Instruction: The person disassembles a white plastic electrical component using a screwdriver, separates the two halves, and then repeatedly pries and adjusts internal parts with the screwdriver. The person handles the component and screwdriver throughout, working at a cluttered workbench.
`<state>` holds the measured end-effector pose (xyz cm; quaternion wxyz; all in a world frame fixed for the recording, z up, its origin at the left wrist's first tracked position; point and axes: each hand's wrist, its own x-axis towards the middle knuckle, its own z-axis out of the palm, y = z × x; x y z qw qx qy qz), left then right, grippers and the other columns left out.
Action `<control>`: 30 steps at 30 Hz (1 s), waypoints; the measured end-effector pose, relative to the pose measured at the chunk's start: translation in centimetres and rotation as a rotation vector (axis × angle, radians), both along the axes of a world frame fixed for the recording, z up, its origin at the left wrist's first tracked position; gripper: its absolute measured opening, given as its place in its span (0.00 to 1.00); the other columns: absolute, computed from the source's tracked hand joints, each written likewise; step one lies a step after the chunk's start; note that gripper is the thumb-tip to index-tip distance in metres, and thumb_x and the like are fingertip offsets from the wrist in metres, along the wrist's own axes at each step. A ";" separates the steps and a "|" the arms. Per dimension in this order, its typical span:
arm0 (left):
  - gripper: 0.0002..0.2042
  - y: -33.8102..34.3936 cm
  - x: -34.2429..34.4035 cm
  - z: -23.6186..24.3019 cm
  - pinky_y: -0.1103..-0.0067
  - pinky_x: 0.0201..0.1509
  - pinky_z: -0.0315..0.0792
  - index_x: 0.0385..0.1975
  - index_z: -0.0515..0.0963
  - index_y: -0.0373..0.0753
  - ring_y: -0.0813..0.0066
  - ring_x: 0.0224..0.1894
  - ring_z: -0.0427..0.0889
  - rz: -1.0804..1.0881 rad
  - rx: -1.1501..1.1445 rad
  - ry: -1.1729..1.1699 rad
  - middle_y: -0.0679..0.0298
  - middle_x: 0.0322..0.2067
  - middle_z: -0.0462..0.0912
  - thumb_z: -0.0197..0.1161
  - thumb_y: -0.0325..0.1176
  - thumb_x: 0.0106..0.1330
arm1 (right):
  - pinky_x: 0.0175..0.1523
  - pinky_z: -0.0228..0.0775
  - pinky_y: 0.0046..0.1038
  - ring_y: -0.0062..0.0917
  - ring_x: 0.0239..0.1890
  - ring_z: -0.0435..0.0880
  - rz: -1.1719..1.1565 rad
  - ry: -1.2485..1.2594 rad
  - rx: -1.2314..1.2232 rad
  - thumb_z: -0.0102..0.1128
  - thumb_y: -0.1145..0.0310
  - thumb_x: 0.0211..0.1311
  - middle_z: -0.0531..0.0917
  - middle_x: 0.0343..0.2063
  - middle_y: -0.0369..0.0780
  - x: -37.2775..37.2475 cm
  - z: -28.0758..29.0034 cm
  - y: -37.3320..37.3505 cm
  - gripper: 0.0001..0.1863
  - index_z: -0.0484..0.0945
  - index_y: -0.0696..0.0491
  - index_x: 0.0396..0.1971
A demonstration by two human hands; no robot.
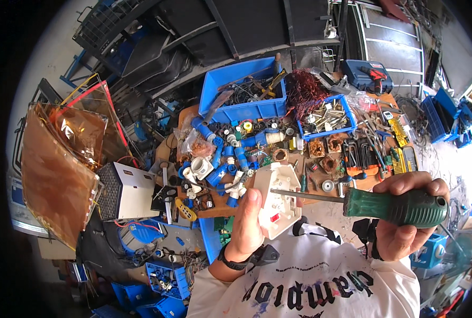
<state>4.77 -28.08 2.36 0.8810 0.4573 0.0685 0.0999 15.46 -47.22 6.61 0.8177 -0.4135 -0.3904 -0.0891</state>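
My left hand grips a cream-white plastic housing by its left side, its open inside turned to the right. A small red part shows inside it. In my right hand is a screwdriver with a dark green ribbed handle, my fingers wrapped round it. Its long metal shaft points left into the housing. Whether the tip touches a screw is too small to tell. Both hands are raised in front of my body, on the near side of the workbench.
On the bench stand a large blue bin of tools and a blue tray of metal bolts. Blue and white pipe fittings crowd the left. Hex keys lie right. A red drill rests on a blue case. Copper-coloured sheets stand far left.
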 end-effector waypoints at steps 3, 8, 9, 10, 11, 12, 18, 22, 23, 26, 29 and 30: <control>0.32 0.1 0.1 0.2 0.72 0.48 0.73 0.62 0.56 0.34 0.67 0.45 0.78 0.037 0.022 -0.013 0.54 0.47 0.74 0.38 0.56 0.70 | 0.42 0.77 0.36 0.40 0.38 0.80 0.002 0.006 -0.070 0.70 0.67 0.49 0.74 0.39 0.55 0.0 0.4 -0.2 0.34 0.56 0.55 0.50; 0.36 1.3 -0.1 0.9 0.76 0.48 0.72 0.64 0.55 0.34 0.71 0.44 0.77 0.078 0.145 -0.022 0.58 0.46 0.75 0.41 0.59 0.67 | 0.38 0.74 0.26 0.31 0.35 0.82 -0.119 0.157 -0.389 0.76 0.67 0.42 0.79 0.35 0.54 0.1 2.6 -1.4 0.34 0.61 0.61 0.44; 0.36 1.4 -0.1 0.9 0.77 0.47 0.72 0.64 0.54 0.34 0.72 0.44 0.77 0.085 0.187 -0.033 0.58 0.46 0.75 0.42 0.60 0.67 | 0.37 0.73 0.24 0.29 0.34 0.82 -0.108 0.234 -0.418 0.76 0.67 0.41 0.79 0.34 0.53 0.0 2.8 -1.5 0.34 0.62 0.61 0.43; 0.36 1.5 -0.1 0.9 0.78 0.47 0.71 0.64 0.54 0.34 0.73 0.43 0.77 0.095 0.228 -0.026 0.58 0.45 0.75 0.42 0.59 0.67 | 0.37 0.73 0.24 0.27 0.31 0.82 -0.128 0.182 -0.437 0.77 0.65 0.40 0.80 0.32 0.52 0.3 2.7 -1.7 0.34 0.63 0.62 0.42; 0.37 1.5 -0.1 1.0 0.79 0.47 0.71 0.64 0.53 0.33 0.73 0.43 0.76 0.105 0.269 -0.019 0.59 0.45 0.75 0.42 0.59 0.67 | 0.37 0.73 0.23 0.26 0.30 0.82 -0.136 0.169 -0.487 0.77 0.66 0.40 0.80 0.32 0.52 0.3 3.0 -2.0 0.34 0.64 0.63 0.42; 0.37 1.5 -0.2 1.0 0.79 0.46 0.71 0.65 0.53 0.33 0.74 0.43 0.76 0.115 0.312 -0.010 0.59 0.45 0.75 0.42 0.59 0.67 | 0.37 0.73 0.23 0.26 0.30 0.82 -0.142 0.157 -0.536 0.78 0.66 0.40 0.80 0.31 0.51 0.3 3.5 -2.4 0.33 0.64 0.63 0.41; 0.36 1.5 -0.2 1.1 0.81 0.45 0.70 0.65 0.52 0.31 0.77 0.43 0.75 0.132 0.413 -0.027 0.60 0.45 0.74 0.42 0.57 0.68 | 0.35 0.73 0.23 0.27 0.29 0.82 -0.151 0.039 -0.547 0.78 0.64 0.40 0.80 0.30 0.52 0.3 3.7 -2.2 0.34 0.64 0.64 0.40; 0.39 1.1 0.0 0.9 0.78 0.45 0.73 0.64 0.53 0.31 0.75 0.43 0.77 0.172 0.430 0.047 0.60 0.42 0.76 0.43 0.61 0.64 | 0.33 0.73 0.23 0.29 0.29 0.82 -0.094 0.038 -0.492 0.78 0.64 0.40 0.80 0.31 0.54 0.5 3.7 -2.1 0.34 0.63 0.62 0.40; 0.39 1.2 0.0 0.7 0.78 0.45 0.73 0.64 0.53 0.32 0.74 0.43 0.77 0.172 0.427 0.043 0.60 0.43 0.76 0.43 0.61 0.64 | 0.33 0.73 0.23 0.30 0.29 0.82 -0.077 0.009 -0.491 0.77 0.64 0.40 0.79 0.31 0.55 0.7 3.7 -2.2 0.33 0.63 0.62 0.40; 0.39 1.0 -0.1 0.7 0.77 0.46 0.74 0.65 0.52 0.33 0.73 0.43 0.77 0.165 0.372 0.050 0.60 0.43 0.76 0.44 0.60 0.64 | 0.33 0.74 0.25 0.31 0.30 0.82 -0.050 -0.095 -0.495 0.76 0.66 0.42 0.79 0.32 0.57 1.1 3.6 -2.3 0.31 0.64 0.60 0.40; 0.39 1.1 -0.1 0.6 0.75 0.46 0.74 0.65 0.52 0.33 0.72 0.43 0.77 0.138 0.348 0.043 0.59 0.44 0.76 0.45 0.60 0.64 | 0.33 0.75 0.26 0.33 0.29 0.82 -0.006 -0.304 -0.518 0.74 0.68 0.44 0.78 0.33 0.59 2.1 3.9 -2.3 0.29 0.64 0.60 0.41; 0.40 1.2 -0.1 0.5 0.74 0.46 0.74 0.65 0.52 0.34 0.71 0.43 0.77 0.126 0.349 0.036 0.59 0.44 0.76 0.45 0.61 0.64 | 0.32 0.76 0.27 0.34 0.30 0.83 0.016 -0.364 -0.518 0.74 0.69 0.45 0.78 0.34 0.59 2.4 4.1 -2.2 0.28 0.65 0.60 0.41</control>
